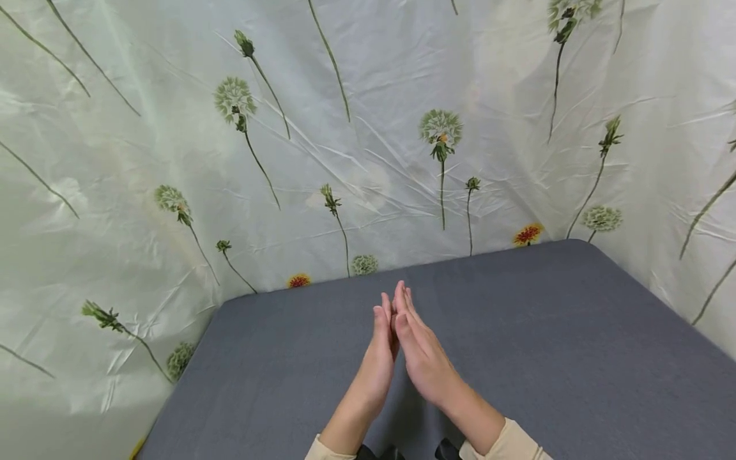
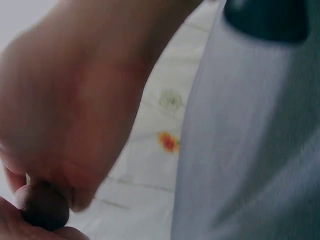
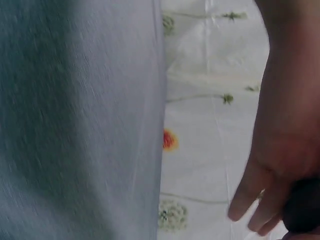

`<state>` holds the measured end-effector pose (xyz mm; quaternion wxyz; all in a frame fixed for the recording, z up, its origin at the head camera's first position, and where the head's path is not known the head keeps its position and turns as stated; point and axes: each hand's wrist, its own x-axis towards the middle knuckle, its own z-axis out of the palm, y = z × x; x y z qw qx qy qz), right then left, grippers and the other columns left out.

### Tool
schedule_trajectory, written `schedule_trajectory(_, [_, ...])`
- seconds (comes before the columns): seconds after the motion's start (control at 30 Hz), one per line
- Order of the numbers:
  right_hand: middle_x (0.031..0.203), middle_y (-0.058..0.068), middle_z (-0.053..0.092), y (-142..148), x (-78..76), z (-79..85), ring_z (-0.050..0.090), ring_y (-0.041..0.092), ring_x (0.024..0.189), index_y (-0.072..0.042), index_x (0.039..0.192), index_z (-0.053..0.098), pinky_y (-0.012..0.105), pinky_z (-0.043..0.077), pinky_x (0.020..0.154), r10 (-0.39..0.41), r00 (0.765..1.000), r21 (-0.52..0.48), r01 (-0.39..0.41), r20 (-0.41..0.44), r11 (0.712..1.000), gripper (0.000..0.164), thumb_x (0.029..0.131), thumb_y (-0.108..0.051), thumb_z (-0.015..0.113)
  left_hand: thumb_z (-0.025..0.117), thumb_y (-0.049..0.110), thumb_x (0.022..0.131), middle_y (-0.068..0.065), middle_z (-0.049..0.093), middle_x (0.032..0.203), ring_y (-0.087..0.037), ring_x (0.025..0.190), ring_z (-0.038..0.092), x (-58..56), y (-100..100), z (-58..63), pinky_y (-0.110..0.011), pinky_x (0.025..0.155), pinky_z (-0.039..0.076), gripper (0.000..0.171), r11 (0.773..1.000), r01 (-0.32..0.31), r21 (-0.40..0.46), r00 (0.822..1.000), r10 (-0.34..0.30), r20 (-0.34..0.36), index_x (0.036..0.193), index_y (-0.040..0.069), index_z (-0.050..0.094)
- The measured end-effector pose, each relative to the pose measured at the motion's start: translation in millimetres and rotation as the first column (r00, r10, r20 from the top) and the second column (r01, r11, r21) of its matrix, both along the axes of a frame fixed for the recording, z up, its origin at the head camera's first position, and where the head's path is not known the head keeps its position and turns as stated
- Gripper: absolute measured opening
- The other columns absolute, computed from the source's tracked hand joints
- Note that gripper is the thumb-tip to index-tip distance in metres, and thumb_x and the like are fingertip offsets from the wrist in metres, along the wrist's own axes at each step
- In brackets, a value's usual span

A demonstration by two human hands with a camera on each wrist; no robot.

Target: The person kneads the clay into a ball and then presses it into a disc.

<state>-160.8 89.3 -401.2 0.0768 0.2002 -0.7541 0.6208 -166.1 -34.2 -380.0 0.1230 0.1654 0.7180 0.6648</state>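
Note:
In the head view my left hand and right hand meet palm to palm above the grey surface. Their fingers are straight and point away from me, with the fingertips close together. A narrow gap widens between the palms toward the wrists. No object shows between them from above. Up close, the left wrist view shows the left hand large and blurred, with a dark rounded shape by the fingers; I cannot tell what it is. The right hand fills the right side of its wrist view, fingers extended.
A grey cloth-covered surface with rounded far corners spreads beneath the hands. White sheeting printed with dandelions and stems rises behind and at both sides. Beige cuffs and black wrist devices show at the bottom. A yellow bit pokes out lower left.

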Motion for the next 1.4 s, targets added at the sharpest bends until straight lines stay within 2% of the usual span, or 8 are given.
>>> schedule_trajectory(0.17, [0.182, 0.004, 0.006, 8.9, -4.6, 0.2, 0.008, 0.029, 0.168, -0.013, 0.173, 0.004, 0.066, 0.010, 0.131, 0.009, 1.000, -0.036, -0.009, 0.003, 0.999, 0.058, 0.120, -0.034, 0.015, 0.000, 0.068, 0.110, 0.007, -0.007, 0.181, -0.027, 0.169, -0.010, 14.8, 8.1, 11.9, -0.064, 0.133, -0.003, 0.076, 1.000, 0.005, -0.014, 1.000, -0.005, -0.030, 0.173, 0.026, -0.007])
schedule_trajectory(0.37, [0.182, 0.001, 0.002, -1.7, -0.2, -1.9, 0.005, 0.026, 0.168, -0.012, 0.173, 0.000, 0.062, 0.009, 0.131, 0.093, 0.995, -0.049, -0.092, 0.019, 0.995, 0.059, 0.120, -0.035, 0.015, -0.001, 0.058, 0.114, 0.011, -0.001, 0.181, -0.025, 0.168, -0.016, 15.5, 0.8, 17.5, -0.072, 0.128, -0.011, 0.066, 0.992, -0.127, -0.016, 0.981, 0.123, -0.152, 0.173, 0.029, -0.002])
schedule_trajectory(0.57, [0.180, -0.004, 0.000, -19.5, 12.3, -1.7, 0.003, 0.021, 0.168, -0.015, 0.172, 0.001, 0.025, 0.009, 0.131, 0.189, 0.980, -0.031, -0.188, 0.058, 0.982, 0.057, 0.120, -0.034, 0.016, -0.001, 0.062, 0.113, 0.015, 0.004, 0.181, -0.025, 0.169, -0.004, -3.3, -19.6, 13.7, -0.074, 0.127, -0.006, 0.067, 0.960, -0.272, 0.063, 0.932, 0.280, -0.232, 0.173, 0.032, -0.004])
schedule_trajectory(0.7, [0.180, -0.006, -0.001, -26.0, 20.6, -0.1, 0.000, 0.020, 0.168, -0.020, 0.172, 0.003, 0.012, 0.007, 0.126, 0.242, 0.969, -0.031, -0.241, 0.048, 0.970, 0.056, 0.121, -0.035, 0.017, 0.000, 0.067, 0.111, 0.011, 0.002, 0.182, -0.030, 0.169, 0.001, -12.1, -31.3, 10.8, -0.075, 0.127, -0.005, 0.072, 0.944, -0.310, 0.114, 0.923, 0.328, -0.201, 0.173, 0.032, -0.006])
schedule_trajectory(0.87, [0.181, -0.001, 0.001, -21.0, 22.8, 4.0, -0.003, 0.025, 0.168, -0.013, 0.173, 0.009, 0.007, 0.005, 0.124, 0.210, 0.972, -0.033, -0.214, -0.103, 0.976, 0.054, 0.120, -0.024, 0.020, -0.001, 0.064, 0.111, 0.002, 0.001, 0.183, -0.034, 0.169, 0.010, -13.0, -27.1, 3.7, -0.074, 0.128, -0.005, 0.073, 0.963, -0.253, 0.090, 0.949, 0.265, -0.168, 0.173, 0.026, -0.011])
schedule_trajectory(1.03, [0.181, 0.001, 0.007, -4.0, 12.0, 9.5, -0.002, 0.020, 0.169, -0.007, 0.172, 0.013, 0.005, 0.002, 0.124, 0.081, 0.977, -0.041, -0.091, -0.200, 0.995, 0.054, 0.120, -0.021, 0.019, -0.003, 0.059, 0.113, -0.001, -0.003, 0.182, -0.030, 0.169, -0.004, -3.5, -4.9, -1.7, -0.068, 0.132, -0.002, 0.071, 0.994, -0.095, 0.045, 0.985, 0.101, -0.142, 0.172, 0.020, -0.014])
schedule_trajectory(1.2, [0.182, 0.003, 0.004, 10.2, 0.1, 9.1, -0.001, 0.031, 0.169, -0.006, 0.172, 0.009, 0.001, 0.004, 0.120, 0.039, 0.989, -0.064, -0.049, -0.143, 0.997, 0.056, 0.121, -0.027, 0.017, -0.001, 0.053, 0.116, 0.000, 0.002, 0.182, -0.027, 0.169, -0.002, 10.2, 4.9, 5.5, -0.062, 0.134, 0.003, 0.066, 0.999, -0.027, 0.024, 0.990, 0.030, -0.135, 0.171, 0.021, -0.015])
schedule_trajectory(1.4, [0.182, 0.006, 0.004, 10.5, -4.1, 5.1, 0.000, 0.032, 0.169, -0.006, 0.172, 0.008, 0.000, 0.009, 0.117, 0.110, 0.993, -0.125, -0.116, -0.052, 0.985, 0.058, 0.120, -0.032, 0.011, -0.001, 0.053, 0.115, 0.003, 0.002, 0.183, -0.027, 0.170, -0.004, 15.3, 2.4, 11.4, -0.064, 0.134, 0.003, 0.062, 0.994, -0.105, 0.013, 0.977, 0.105, -0.184, 0.172, 0.027, -0.009])
